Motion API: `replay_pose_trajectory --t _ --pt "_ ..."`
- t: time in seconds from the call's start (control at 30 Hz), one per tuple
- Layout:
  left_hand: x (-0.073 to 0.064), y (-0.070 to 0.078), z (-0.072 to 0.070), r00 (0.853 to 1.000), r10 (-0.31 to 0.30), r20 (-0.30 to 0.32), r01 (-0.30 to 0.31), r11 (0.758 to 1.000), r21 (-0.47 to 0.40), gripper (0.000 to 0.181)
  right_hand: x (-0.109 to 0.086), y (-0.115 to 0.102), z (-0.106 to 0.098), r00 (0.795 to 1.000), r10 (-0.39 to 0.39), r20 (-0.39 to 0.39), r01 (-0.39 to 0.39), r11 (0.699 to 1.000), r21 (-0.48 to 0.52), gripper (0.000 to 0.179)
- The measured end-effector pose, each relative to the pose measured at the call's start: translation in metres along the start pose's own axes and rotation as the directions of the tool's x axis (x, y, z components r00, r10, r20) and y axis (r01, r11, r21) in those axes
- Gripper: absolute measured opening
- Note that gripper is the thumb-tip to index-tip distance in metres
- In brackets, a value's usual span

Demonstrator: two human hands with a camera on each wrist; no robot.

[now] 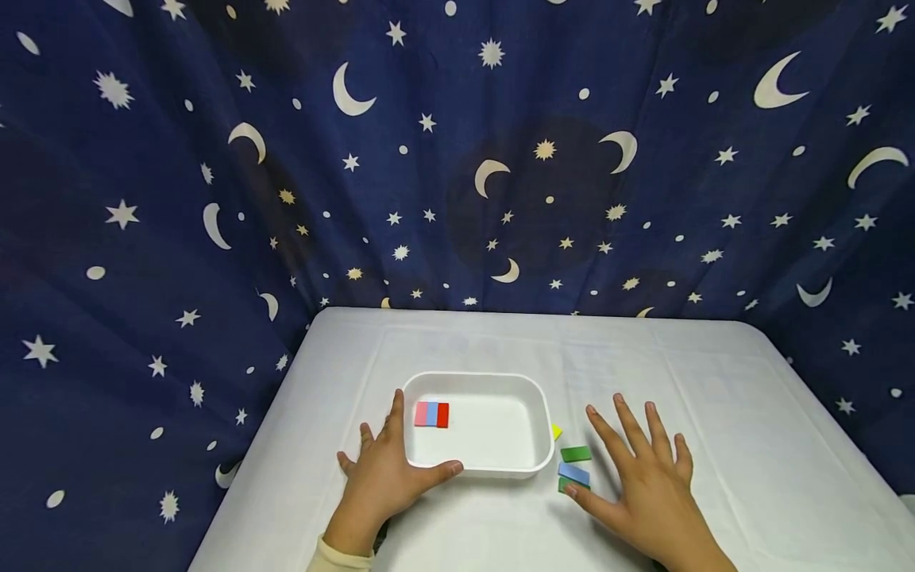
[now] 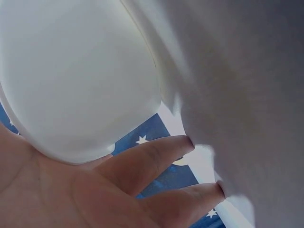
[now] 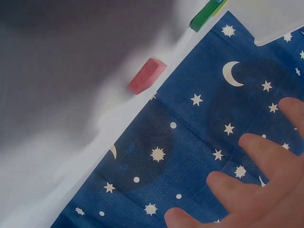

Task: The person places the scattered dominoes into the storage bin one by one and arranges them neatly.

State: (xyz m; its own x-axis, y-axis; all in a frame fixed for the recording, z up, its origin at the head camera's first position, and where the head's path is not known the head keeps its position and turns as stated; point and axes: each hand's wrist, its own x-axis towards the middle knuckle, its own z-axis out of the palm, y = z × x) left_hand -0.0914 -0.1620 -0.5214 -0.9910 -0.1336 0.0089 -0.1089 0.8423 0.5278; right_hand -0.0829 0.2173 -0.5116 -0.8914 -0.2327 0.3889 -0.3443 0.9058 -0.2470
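Observation:
A white tray [image 1: 493, 467] stands on the table with a pink block [image 1: 420, 414], a blue block [image 1: 431, 414] and a red block [image 1: 443, 415] side by side at its left end. My left hand [image 1: 391, 470] is spread at the tray's left front corner, its palm against the wall in the left wrist view. My right hand [image 1: 646, 488] spreads over the table right of the tray, holding nothing. Near its thumb lie a green block [image 1: 576, 454], a light blue block [image 1: 574, 474] and another green block [image 1: 565, 483], partly covered by the thumb.
A yellow block [image 1: 557, 431] shows at the tray's right side, partly hidden by it. In the right wrist view a pinkish-red block [image 3: 147, 76] lies on the white table cloth [image 1: 715, 381]. A dark blue curtain [image 1: 443, 191] with moons and stars hangs behind the table.

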Motion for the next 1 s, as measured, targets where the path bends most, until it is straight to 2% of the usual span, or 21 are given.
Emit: replay_pose_trajectory --t 0.5,0.8,1.0 --pt "-0.0006 0.0011 0.0006 1.0 -0.004 0.008 0.004 1.0 0.004 0.152 -0.002 0.0011 -0.0009 1.0 -0.007 0.006 0.007 1.0 -0.01 0.11" --pt "0.0003 0.0007 0.0 1.0 0.002 0.023 -0.002 1.0 0.013 0.152 -0.0037 0.0003 0.0017 0.999 -0.015 0.051 0.016 1.0 -0.019 0.111" --pt "0.0005 0.0006 -0.0014 1.0 -0.002 0.031 0.001 1.0 0.021 0.155 -0.0023 -0.0013 0.0018 0.994 0.016 0.112 -0.014 1.0 -0.016 0.107"
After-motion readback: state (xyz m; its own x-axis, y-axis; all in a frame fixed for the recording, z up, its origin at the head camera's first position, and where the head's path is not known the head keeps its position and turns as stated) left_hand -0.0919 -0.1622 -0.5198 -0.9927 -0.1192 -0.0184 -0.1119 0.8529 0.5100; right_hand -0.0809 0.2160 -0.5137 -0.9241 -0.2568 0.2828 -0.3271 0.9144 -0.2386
